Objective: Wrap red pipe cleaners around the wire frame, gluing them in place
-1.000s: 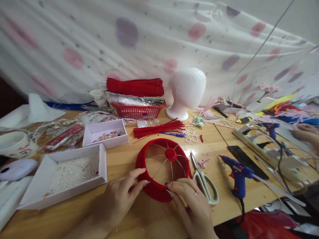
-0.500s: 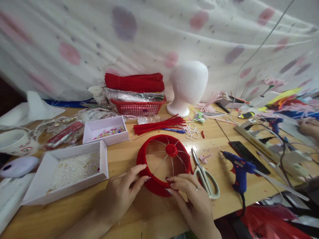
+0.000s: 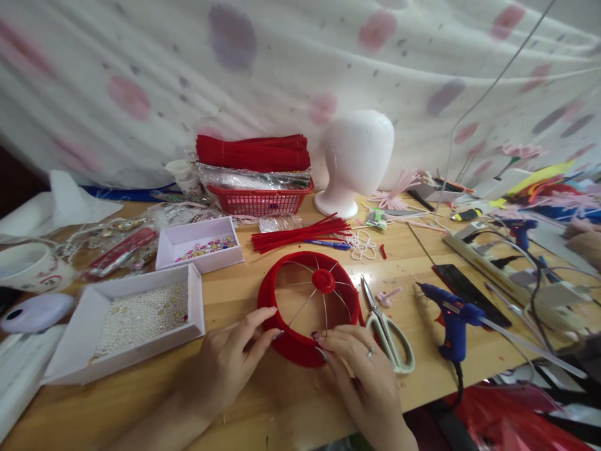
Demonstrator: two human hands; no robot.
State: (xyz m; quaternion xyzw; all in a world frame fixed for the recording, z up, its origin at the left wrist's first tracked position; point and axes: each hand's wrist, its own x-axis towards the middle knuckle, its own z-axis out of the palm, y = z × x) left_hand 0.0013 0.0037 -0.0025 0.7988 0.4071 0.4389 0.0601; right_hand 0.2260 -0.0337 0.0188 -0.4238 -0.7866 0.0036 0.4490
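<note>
A round red fuzzy headpiece frame (image 3: 268,294) sits on the wooden table, with thin wires running from its band to a red knob (image 3: 323,281). My left hand (image 3: 235,351) pinches the near-left rim between thumb and fingers. On the near-right rim, my right hand (image 3: 361,369), with a ring on one finger, grips the band the same way. Some fingertips are hidden behind the band. Close to the right of the frame lie scissors (image 3: 387,338) with pale green handles. A bundle of red pipe cleaners (image 3: 295,233) and a blue pen (image 3: 331,245) lie just beyond.
Left are a box of pearl beads (image 3: 141,319) and a box of coloured gems (image 3: 200,247). A red basket (image 3: 263,202) and a white foam head (image 3: 359,153) stand behind. Right are a blue glue gun (image 3: 453,313), a black phone (image 3: 469,291), a power strip (image 3: 498,275) and another person's hand (image 3: 585,241).
Both hands keep their hold on the red frame, which stays in nearly the same place. The view has shifted very slightly. The other person's hand at the far right has moved a little.
</note>
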